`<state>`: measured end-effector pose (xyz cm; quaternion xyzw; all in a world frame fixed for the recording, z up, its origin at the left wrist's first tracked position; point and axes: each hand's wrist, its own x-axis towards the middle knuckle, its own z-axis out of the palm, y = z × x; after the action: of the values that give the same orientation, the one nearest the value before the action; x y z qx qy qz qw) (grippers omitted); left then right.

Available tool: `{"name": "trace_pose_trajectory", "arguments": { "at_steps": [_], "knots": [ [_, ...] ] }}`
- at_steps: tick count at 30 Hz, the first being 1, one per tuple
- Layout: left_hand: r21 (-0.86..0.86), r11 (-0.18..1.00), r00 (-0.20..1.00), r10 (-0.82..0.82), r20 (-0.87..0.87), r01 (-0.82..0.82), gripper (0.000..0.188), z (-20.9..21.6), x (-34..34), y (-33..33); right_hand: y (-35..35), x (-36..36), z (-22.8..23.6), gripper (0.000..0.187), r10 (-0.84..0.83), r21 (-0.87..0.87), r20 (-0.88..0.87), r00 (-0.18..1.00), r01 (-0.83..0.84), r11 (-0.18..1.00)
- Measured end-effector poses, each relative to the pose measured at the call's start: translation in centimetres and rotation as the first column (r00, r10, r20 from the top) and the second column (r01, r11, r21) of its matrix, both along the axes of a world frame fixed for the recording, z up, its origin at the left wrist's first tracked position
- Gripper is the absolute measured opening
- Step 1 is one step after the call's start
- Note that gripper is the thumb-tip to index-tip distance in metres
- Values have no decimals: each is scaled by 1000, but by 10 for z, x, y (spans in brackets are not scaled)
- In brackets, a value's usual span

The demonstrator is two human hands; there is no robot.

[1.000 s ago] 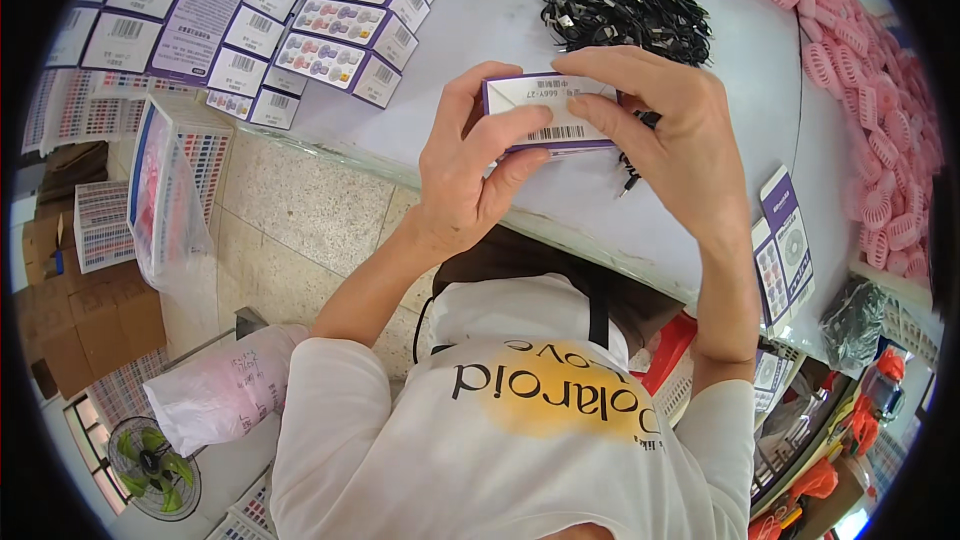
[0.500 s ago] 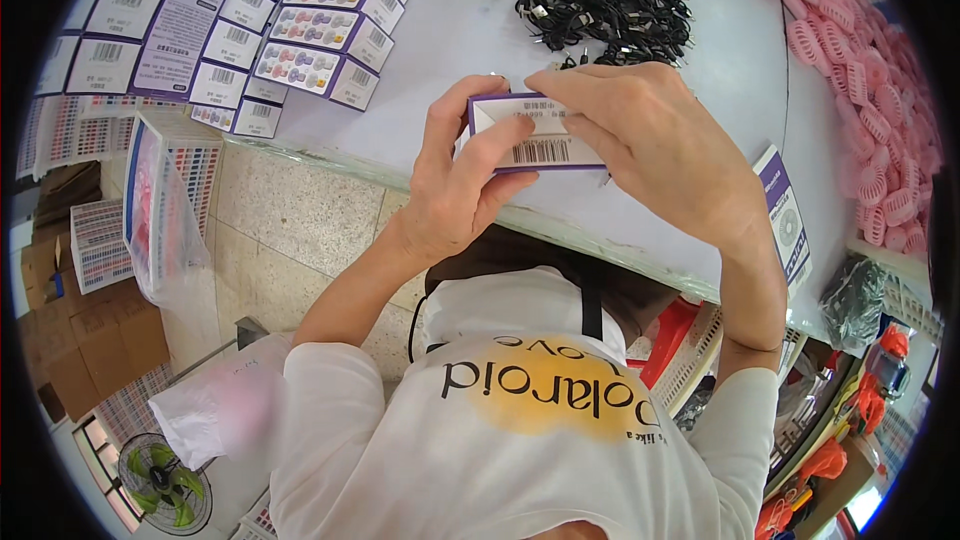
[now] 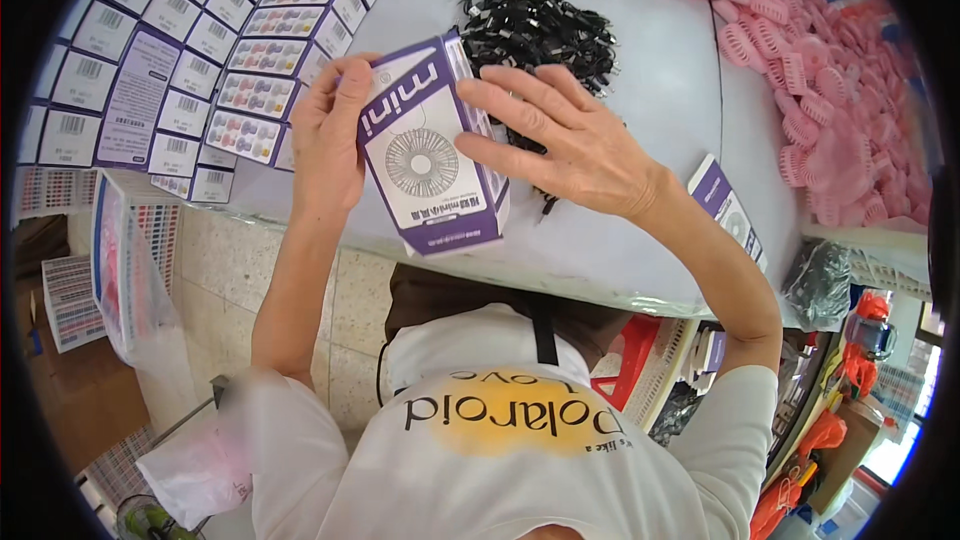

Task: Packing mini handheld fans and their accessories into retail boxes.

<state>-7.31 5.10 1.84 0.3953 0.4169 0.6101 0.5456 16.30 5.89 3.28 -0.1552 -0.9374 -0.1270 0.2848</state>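
Note:
A white and purple fan box (image 3: 418, 202) is tilted above the near part of the table, its large face with a printed round fan turned up. My left hand (image 3: 332, 135) grips it by the upper left edge, thumb on the face and fingers behind. Stretched out and spread, the fingers of my right hand (image 3: 580, 145) are at the box's right side; whether they touch it I cannot tell. Behind that hand lies a heap of black cables (image 3: 545, 25) with metal plugs. A second white and purple box (image 3: 728, 212) lies to the right.
Rows of stacked boxes (image 3: 180, 60) fill the table's far left. Pink plastic fan parts (image 3: 790, 70) are piled along the right. A black plastic bag (image 3: 818, 282) sits at the right edge. Below left stands a crate (image 3: 140, 240) beside cardboard boxes (image 3: 90, 400).
The box has turned from its small barcode end to its large fan face. My right hand has come off the end, its fingers spread. The whole view has shifted.

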Motion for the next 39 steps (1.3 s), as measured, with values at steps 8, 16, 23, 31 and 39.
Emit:
{"name": "trace_pose_trajectory", "arguments": {
  "at_steps": [8,16,23,31,39],
  "knots": [
    [-203,956,941,-255,-223,211,48,-13,21,-1,11,14,9,47,9,-309,-157,988,-58,949],
    [431,861,794,56,-605,268,67,1,16,-27,31,25,34,45,-138,-926,62,989,108,360],
    [462,874,739,209,-640,153,82,4,-22,-48,240,137,-45,39,-859,-155,119,498,864,479],
    [388,912,810,124,-573,135,68,3,-22,-61,272,127,-62,27,-939,-67,144,314,949,307],
    [320,936,810,72,-583,146,67,-8,-17,-70,154,126,-36,34,-862,-794,-322,391,-607,21]
  ]
}}
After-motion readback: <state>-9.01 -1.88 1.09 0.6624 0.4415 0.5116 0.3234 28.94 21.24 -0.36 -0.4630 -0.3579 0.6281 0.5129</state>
